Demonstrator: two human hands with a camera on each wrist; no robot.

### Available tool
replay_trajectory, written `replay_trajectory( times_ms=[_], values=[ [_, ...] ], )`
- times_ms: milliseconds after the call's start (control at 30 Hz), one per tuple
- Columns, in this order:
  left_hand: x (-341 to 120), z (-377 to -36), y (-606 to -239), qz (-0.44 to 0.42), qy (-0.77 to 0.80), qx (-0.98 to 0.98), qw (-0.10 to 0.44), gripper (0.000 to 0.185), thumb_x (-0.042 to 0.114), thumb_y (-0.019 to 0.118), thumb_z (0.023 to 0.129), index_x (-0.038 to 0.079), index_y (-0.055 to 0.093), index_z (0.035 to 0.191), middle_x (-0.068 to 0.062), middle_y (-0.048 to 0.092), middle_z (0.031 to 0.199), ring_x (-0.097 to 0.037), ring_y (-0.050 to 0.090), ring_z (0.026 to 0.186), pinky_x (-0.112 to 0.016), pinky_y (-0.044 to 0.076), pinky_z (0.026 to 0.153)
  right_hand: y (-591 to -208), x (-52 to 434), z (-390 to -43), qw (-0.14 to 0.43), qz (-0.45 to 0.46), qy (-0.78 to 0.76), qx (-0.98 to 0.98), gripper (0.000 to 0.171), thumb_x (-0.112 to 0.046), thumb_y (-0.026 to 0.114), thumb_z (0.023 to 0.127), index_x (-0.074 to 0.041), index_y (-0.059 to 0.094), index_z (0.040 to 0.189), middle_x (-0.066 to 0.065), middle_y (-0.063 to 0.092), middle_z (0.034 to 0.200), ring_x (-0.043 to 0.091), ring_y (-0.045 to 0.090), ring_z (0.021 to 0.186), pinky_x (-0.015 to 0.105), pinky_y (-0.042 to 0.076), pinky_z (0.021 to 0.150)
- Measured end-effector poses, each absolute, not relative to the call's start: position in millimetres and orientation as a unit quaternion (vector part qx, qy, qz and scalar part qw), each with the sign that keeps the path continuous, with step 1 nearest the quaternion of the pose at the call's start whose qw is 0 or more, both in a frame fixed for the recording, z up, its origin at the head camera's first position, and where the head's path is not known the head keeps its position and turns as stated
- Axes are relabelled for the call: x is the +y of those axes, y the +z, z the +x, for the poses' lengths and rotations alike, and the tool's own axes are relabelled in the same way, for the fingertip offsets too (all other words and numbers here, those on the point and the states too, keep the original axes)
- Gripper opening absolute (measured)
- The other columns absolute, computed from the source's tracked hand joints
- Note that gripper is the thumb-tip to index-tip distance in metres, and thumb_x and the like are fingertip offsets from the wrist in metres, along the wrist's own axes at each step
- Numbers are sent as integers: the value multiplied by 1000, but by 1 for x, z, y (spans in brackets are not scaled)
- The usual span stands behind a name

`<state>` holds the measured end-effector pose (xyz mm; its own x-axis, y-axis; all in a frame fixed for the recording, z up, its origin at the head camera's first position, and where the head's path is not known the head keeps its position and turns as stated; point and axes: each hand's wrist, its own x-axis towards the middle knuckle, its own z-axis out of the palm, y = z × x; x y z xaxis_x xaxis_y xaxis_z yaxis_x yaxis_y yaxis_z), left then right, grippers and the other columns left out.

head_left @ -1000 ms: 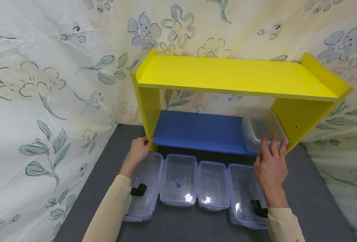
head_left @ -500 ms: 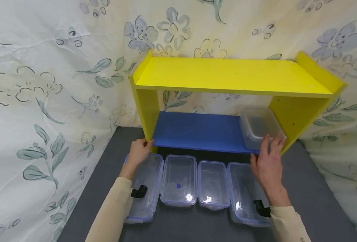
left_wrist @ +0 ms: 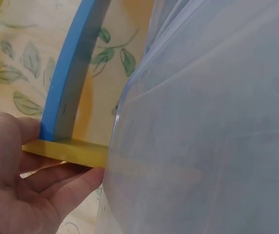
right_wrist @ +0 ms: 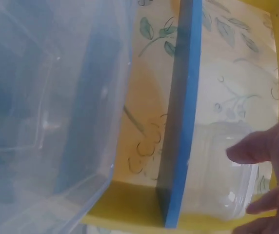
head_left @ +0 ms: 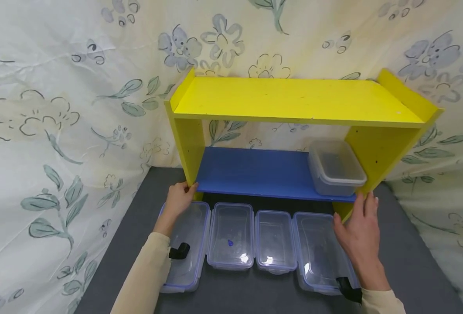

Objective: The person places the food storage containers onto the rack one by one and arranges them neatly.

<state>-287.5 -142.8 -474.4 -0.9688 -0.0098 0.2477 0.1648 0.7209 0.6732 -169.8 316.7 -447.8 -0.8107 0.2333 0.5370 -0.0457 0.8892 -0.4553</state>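
A shelf unit with yellow sides and top and a blue lower board stands against the back cloth. My left hand grips the front edge of its left side panel, thumb by the blue board's end and fingers beneath the panel in the left wrist view. At the lower right, my right hand has its fingertips at the right side panel's front edge, fingers fairly straight; whether they press on it I cannot tell. A clear lidded food container sits on the blue board's right end, apart from the right hand in the head view.
Several clear lidded containers with blue rims lie in a row on the dark table before the shelf: a large one at left, two smaller ones, and another large one at right. Flowered cloth hangs behind.
My right hand has left the front of the container on the blue board and moved down to the right panel's edge. The left hand keeps its grip on the left panel.
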Motion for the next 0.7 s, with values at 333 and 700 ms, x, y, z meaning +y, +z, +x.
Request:
replay_trajectory(
  times_ms=[333, 700],
  values=[
    [-147, -289, -466, -33, -362, -923, 123, 35, 32, 58, 97, 5, 64, 75, -2, 47, 54, -15, 40, 46, -27, 32, 45, -464, 337, -160, 64, -48, 207, -975, 83, -40, 59, 94, 12, 22, 146, 43, 37, 138, 62, 48, 109, 67, 43, 79],
    [-142, -284, -471, -42, -369, -920, 127, 35, 29, 58, 97, 4, 62, 73, -1, 44, 52, -14, 38, 44, -26, 29, 43, -488, 359, -147, -54, -50, 271, -960, 80, -53, 50, 97, 11, 32, 142, 39, 51, 129, 49, 60, 111, 57, 49, 86]
  ],
)
